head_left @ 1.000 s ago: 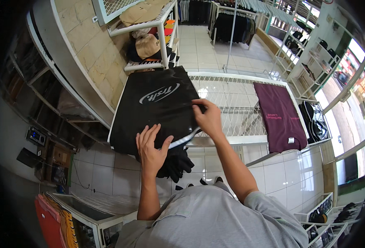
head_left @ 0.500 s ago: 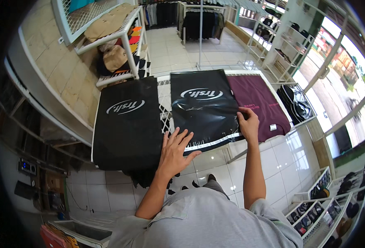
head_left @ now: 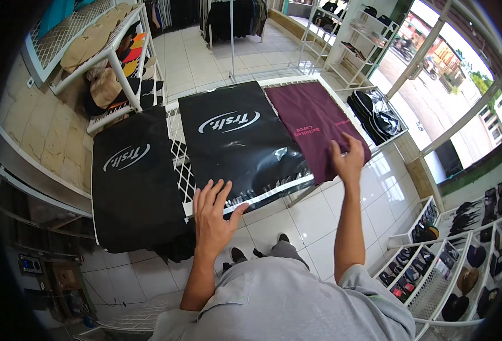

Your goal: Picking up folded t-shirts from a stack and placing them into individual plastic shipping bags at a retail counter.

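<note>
A glossy black plastic mailer bag point(head_left: 239, 150) with a white logo and a white strip along its near edge lies flat in the middle of the white mesh rack table point(head_left: 180, 153). My left hand point(head_left: 212, 219) rests at its near left corner, fingers stretched out and holding nothing. To its right is a folded maroon T-shirt point(head_left: 313, 125) with pink lettering. Over the shirt's near right part is my right hand point(head_left: 350, 159), its thumb and fingers apart; its fingertips appear to touch the cloth. Another black bag point(head_left: 134, 193) with the same logo lies at the left.
Wrapped dark goods point(head_left: 373, 116) fill a basket beyond the table's right end. At the left stands a white shelf point(head_left: 123, 71) with caps and folded clothes. Racks of caps and small goods point(head_left: 433, 273) are at the lower right. Clothes hang on a rail point(head_left: 234, 20) at the back.
The view has shifted, so the table appears farther left. My right hand has moved from the middle bag's right edge onto the maroon shirt. My left hand stays by the bag's near left corner.
</note>
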A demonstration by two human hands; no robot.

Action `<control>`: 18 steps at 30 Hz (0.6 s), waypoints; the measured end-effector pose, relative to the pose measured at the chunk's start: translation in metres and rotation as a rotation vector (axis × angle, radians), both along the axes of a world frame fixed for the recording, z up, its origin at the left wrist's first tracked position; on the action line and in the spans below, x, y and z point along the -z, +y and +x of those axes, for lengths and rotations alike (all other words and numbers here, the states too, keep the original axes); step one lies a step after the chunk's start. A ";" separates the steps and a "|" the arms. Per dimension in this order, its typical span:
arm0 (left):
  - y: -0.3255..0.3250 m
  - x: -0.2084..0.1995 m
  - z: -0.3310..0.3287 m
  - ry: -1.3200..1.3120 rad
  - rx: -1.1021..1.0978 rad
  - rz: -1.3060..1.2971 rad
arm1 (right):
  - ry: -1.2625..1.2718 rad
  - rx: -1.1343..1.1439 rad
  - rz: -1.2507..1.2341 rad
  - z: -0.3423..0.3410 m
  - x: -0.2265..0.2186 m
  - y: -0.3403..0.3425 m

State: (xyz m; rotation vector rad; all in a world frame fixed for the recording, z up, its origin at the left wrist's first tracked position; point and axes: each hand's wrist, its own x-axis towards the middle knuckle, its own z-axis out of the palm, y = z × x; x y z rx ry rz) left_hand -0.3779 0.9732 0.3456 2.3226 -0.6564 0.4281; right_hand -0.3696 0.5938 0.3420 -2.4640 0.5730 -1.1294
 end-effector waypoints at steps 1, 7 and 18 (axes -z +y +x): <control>-0.006 -0.004 -0.002 -0.007 -0.013 -0.094 | -0.007 0.038 0.030 -0.005 0.002 -0.021; -0.078 -0.016 -0.031 0.481 0.277 -0.373 | 0.163 0.215 0.075 -0.015 0.016 -0.107; -0.229 0.055 -0.015 1.420 0.182 -1.153 | 0.135 0.076 0.357 -0.011 0.028 -0.136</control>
